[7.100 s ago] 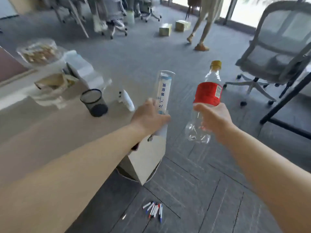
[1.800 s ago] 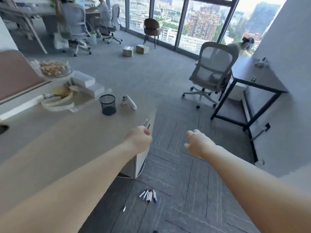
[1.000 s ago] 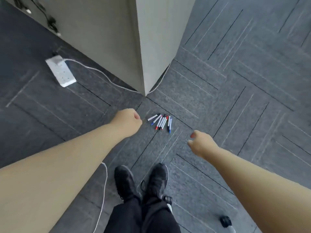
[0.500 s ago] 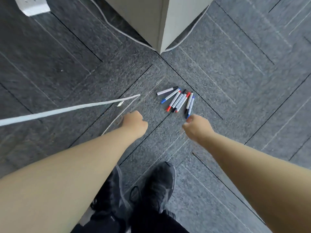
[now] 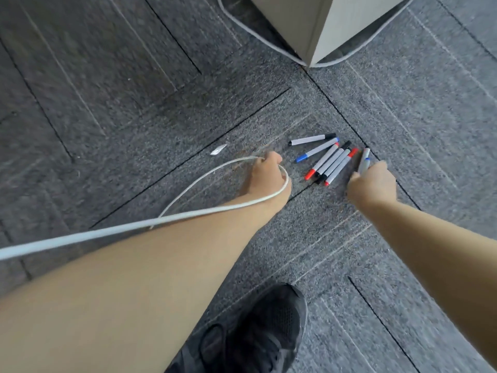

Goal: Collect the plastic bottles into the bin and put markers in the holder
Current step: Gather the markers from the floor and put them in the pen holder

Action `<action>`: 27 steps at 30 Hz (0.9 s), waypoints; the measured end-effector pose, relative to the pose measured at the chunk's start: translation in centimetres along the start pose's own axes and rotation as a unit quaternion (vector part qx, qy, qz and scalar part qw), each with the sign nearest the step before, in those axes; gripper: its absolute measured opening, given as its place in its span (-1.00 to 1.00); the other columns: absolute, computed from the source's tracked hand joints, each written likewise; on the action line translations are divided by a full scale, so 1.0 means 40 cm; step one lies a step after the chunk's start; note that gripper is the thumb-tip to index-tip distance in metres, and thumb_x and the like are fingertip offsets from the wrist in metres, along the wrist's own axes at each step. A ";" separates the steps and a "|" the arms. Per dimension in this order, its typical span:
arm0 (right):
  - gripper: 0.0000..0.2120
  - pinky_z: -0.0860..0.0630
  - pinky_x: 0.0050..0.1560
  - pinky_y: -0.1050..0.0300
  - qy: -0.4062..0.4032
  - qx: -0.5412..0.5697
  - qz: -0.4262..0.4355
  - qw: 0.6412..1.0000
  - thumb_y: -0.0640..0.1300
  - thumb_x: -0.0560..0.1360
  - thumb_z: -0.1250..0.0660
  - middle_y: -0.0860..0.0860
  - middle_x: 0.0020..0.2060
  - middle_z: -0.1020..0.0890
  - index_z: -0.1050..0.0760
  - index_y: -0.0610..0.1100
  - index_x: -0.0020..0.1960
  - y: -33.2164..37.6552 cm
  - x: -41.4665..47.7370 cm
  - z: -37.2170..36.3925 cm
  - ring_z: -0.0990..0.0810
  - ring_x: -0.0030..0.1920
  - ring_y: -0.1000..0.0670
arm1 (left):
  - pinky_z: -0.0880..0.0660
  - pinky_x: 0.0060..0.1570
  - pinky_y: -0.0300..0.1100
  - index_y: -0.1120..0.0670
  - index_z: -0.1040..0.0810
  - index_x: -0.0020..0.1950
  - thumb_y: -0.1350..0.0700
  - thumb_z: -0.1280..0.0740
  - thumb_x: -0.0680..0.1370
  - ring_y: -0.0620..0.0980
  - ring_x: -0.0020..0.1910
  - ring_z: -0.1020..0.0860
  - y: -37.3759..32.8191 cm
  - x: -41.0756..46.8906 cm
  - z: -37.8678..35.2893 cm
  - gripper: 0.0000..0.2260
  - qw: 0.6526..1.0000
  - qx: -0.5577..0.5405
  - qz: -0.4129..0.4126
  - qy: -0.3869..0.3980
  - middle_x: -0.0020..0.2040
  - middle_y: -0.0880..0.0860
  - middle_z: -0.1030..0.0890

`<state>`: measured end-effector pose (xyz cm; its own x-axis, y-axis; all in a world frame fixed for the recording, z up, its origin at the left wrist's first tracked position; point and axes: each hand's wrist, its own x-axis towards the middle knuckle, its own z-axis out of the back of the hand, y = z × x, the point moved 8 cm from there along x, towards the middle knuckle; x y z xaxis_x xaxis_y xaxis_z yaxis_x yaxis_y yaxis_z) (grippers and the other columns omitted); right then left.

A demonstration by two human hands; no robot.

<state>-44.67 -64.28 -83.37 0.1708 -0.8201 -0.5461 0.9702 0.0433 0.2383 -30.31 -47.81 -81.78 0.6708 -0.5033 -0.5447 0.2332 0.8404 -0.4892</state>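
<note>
Markers [image 5: 326, 161] are lying in a loose fan on the grey carpet floor [image 5: 403, 109], centre-right of the frame, caps in red, blue and black, most of them pointing up-right. Rightmost one, a blue-capped marker [image 5: 363, 160], is sitting in the right hand [image 5: 372, 183]: that grip is pinching its lower end, barrel sticking out up and away from the fingers. Whether it is lifted clear of the carpet, can't tell. Left hand [image 5: 267, 172] is hovering just left of the fan, grip curled into a loose fist, holding nothing visible, not touching any marker. A white cable [image 5: 188, 188] is looping over the left wrist and running off toward the left edge of the frame, blurred there. Small white scrap [image 5: 218, 150] is lying on the carpet up-left of the left hand. Corner of a pale cabinet [image 5: 317, 22] is showing at top centre-right, with a grey cord [image 5: 258, 36] curving round its base. Black shoe [image 5: 258, 335] is showing at bottom centre.
</note>
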 end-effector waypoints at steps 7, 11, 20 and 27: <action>-0.70 -0.34 -0.23 0.10 0.004 0.139 0.017 0.990 -0.18 0.58 -0.09 -0.23 0.08 -0.50 -0.29 -0.31 0.26 -0.019 0.024 0.035 -0.52 -0.07 -0.19 | -0.56 0.05 0.07 0.32 -0.41 0.23 -0.17 -0.03 0.58 0.29 0.03 -0.61 0.027 -0.029 -0.060 -0.42 0.914 -0.264 0.282 -0.123 0.16 0.30 -0.56; -0.77 -0.23 -0.44 0.11 0.020 0.163 0.037 0.986 -0.15 0.59 -0.07 -0.14 -0.08 -0.47 -0.35 -0.24 0.15 -0.006 0.021 0.015 -0.40 -0.33 -0.02 | -0.56 -0.45 -0.14 0.25 -0.50 0.03 -0.01 -0.05 0.65 0.12 -0.41 -0.57 -0.028 -0.035 -0.086 -0.63 0.903 -0.340 0.263 -0.016 -0.20 0.18 -0.59; -0.83 -0.32 -0.44 0.15 0.051 0.148 0.045 0.987 -0.13 0.51 -0.26 -0.12 -0.25 -0.51 -0.41 -0.23 -0.16 0.052 0.037 -0.034 -0.47 -0.27 -0.12 | -0.53 -0.19 -0.27 0.00 -0.44 0.35 0.33 -0.15 0.56 -0.13 -0.18 -0.50 -0.158 0.043 -0.037 -0.58 0.916 -0.395 0.038 -0.056 0.06 0.01 -0.56; -0.75 -0.35 -0.32 0.12 0.024 0.181 0.021 0.983 -0.04 0.50 -0.20 -0.11 -0.27 -0.54 -0.47 -0.24 -0.11 0.005 0.045 -0.014 -0.50 -0.29 -0.11 | -0.48 0.15 0.06 0.14 -0.32 0.35 0.01 -0.33 0.54 0.16 0.26 -0.40 -0.174 0.160 -0.094 -0.56 0.967 0.245 -0.076 0.002 0.35 0.18 -0.29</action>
<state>-44.08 -65.44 -84.77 0.2263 -0.7941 -0.5641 0.8386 -0.1357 0.5275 -30.29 -57.63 -84.42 0.6010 -0.6278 -0.4946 0.6343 0.7512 -0.1826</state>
